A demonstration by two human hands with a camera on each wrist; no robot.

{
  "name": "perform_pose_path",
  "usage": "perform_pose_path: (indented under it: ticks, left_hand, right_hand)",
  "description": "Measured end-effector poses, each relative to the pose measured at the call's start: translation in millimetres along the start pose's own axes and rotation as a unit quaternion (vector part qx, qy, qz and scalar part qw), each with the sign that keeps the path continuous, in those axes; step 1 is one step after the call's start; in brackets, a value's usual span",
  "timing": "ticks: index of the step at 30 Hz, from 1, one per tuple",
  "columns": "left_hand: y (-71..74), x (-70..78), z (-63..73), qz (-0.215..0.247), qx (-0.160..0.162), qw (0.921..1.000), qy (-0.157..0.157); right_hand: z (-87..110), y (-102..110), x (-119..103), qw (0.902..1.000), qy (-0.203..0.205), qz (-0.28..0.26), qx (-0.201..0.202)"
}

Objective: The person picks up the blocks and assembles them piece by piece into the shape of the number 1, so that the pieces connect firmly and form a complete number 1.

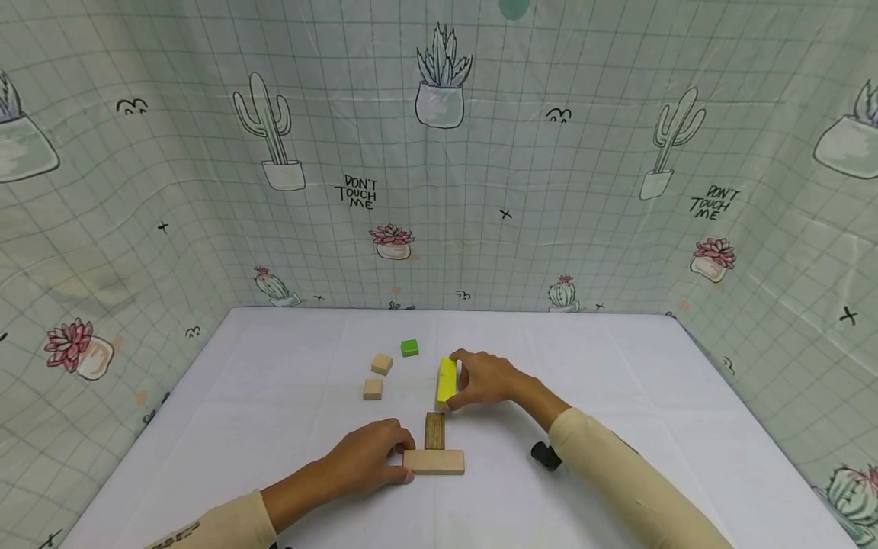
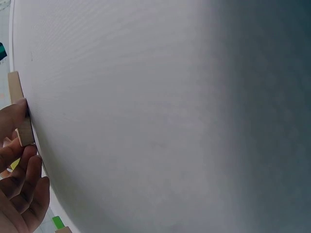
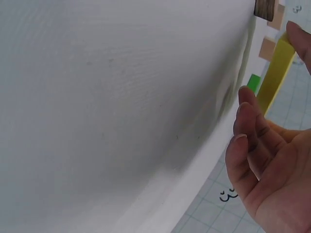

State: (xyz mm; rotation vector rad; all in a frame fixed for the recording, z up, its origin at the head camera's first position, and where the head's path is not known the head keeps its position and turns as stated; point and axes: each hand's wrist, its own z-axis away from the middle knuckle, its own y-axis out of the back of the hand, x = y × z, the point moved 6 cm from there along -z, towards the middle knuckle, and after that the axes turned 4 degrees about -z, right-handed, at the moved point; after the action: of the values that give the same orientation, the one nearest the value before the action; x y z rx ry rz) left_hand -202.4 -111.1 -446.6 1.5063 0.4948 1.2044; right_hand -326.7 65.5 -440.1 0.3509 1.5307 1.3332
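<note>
My left hand (image 1: 366, 457) grips the left end of a pale wooden block (image 1: 439, 462) between thumb and fingers; the block lies crosswise near the front of the table. A dark brown wooden block (image 1: 435, 431) stretches away from the middle of its far side, the two forming a T shape. Farther back, my right hand (image 1: 483, 377) pinches a long yellow block (image 1: 447, 381) lengthwise, thumb at the near end and a finger at the far end. In the right wrist view the yellow block (image 3: 276, 73) spans between thumb and fingertips, while the other fingers curl loosely.
Left of the yellow block lie two small pale wooden blocks (image 1: 381, 364) and a small green block (image 1: 409, 348). A black object (image 1: 546, 456) shows beside the right sleeve. A patterned cloth (image 1: 466, 191) hangs behind the white table (image 1: 288, 366).
</note>
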Motion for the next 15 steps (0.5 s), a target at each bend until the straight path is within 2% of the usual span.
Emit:
perform_pose_path:
  ticks: [15]
  left_hand:
    - [2.6,1.9,1.5,-0.004,0.005,0.9999,-0.012]
  right_hand:
    - [-4.6,-4.4,-7.4,0.9998,0.002,0.002,-0.019]
